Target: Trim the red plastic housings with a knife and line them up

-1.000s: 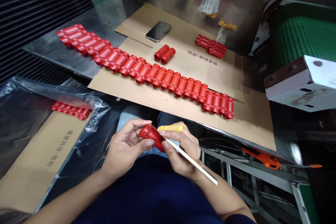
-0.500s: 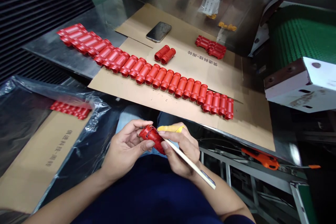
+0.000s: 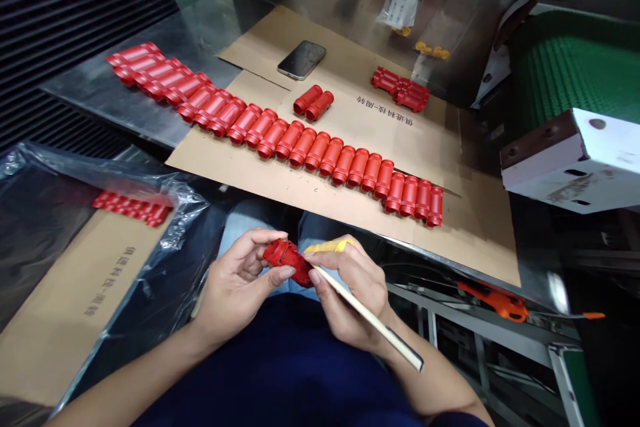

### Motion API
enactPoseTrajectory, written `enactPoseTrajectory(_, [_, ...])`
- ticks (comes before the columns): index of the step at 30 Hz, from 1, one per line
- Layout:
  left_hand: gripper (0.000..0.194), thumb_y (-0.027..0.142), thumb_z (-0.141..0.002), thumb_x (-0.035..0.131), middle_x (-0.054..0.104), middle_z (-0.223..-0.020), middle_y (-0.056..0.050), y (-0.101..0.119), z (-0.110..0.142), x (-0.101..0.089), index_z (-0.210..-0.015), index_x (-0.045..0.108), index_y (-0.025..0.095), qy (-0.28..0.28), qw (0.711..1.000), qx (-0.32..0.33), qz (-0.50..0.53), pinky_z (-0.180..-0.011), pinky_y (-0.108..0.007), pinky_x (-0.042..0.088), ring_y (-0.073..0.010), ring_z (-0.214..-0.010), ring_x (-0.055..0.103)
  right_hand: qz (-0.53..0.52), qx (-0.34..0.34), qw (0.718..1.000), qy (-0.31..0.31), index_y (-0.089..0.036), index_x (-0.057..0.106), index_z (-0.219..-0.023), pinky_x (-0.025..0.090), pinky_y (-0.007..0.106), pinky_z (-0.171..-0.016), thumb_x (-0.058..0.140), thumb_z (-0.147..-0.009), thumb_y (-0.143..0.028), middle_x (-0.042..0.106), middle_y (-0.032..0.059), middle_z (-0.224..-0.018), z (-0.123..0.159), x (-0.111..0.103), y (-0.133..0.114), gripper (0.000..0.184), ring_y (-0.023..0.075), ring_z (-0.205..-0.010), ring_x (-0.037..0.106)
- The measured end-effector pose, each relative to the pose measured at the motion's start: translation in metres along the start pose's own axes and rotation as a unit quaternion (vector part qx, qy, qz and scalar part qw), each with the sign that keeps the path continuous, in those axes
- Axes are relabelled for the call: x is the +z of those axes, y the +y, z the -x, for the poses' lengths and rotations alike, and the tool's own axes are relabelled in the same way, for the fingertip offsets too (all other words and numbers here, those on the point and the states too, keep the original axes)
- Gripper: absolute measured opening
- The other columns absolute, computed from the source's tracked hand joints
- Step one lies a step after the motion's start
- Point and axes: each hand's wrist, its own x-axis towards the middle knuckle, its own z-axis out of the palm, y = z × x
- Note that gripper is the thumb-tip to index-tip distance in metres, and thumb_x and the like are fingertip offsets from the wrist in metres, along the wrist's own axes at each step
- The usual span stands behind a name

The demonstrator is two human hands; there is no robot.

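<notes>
My left hand [image 3: 245, 273] pinches a hollow red cylindrical part [image 3: 287, 257] between thumb and fingers, just above my lap. The part lies tilted, its far end sloping down to the right. My right hand [image 3: 353, 287] is closed around a slim cream-coloured stick-like tool [image 3: 370, 319] with a dark strip near its rear end. The tool's front end is at the part's right side; its tip is too small to make out. A yellow finger cover [image 3: 330, 246] sits on one finger of my right hand.
A long row of red cylindrical parts [image 3: 303, 148] crosses the cardboard sheet [image 3: 250, 177]. Beyond it lie two more parts [image 3: 313, 103], a phone [image 3: 302, 59] and red pieces [image 3: 400, 89]. A plastic-lined box [image 3: 60, 320] stands left, a green conveyor belt [image 3: 585, 67] right, an orange-handled tool [image 3: 495, 300] below.
My right hand has moved slightly right, drawing the tool's front end back a little from the part. The red part has turned slightly in my left hand.
</notes>
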Motion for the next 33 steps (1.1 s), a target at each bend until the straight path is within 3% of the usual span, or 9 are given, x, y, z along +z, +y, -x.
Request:
enactPoseTrajectory(11, [0.036,0.025,-0.091,0.098,0.088,-0.096,-0.006,0.013,-0.001,-0.002,-0.125,0.086,0.021,-0.046,0.999,-0.019,0.010,-0.076,-0.022,0.070,-0.0185,-0.082,0.085,-0.075,0.077,0.994,0.012,-0.024,0.083,-0.125,0.071,0.040,-0.090,0.074,-0.110,-0.019,0.089,0.0099,-0.115,-0.002,-0.006,0.003,0.018,0.0237,-0.100,0.085])
enactPoseTrajectory(25, [0.037,0.024,-0.091,0.097,0.087,-0.097,-0.007,0.013,-0.002,-0.004,-0.127,0.089,0.022,-0.060,0.998,-0.031,0.021,-0.076,-0.021,0.068,-0.0183,-0.083,0.083,-0.101,0.101,0.990,0.019,-0.023,0.085,-0.123,0.070,0.036,-0.087,0.077,-0.108,-0.017,0.090,0.0095,-0.112,-0.002,-0.005,0.006,0.018,0.0216,-0.096,0.084])
enactPoseTrajectory(33, [0.039,0.022,-0.089,0.099,0.087,-0.105,-0.008,0.010,-0.001,-0.005,-0.127,0.089,0.021,-0.042,0.999,-0.002,-0.003,-0.085,-0.024,0.070,-0.0219,-0.094,0.087,-0.088,0.110,0.990,0.011,-0.023,0.085,-0.119,0.071,0.036,-0.085,0.074,-0.108,-0.017,0.090,0.0095,-0.108,-0.007,-0.006,0.002,0.016,0.0221,-0.096,0.085])
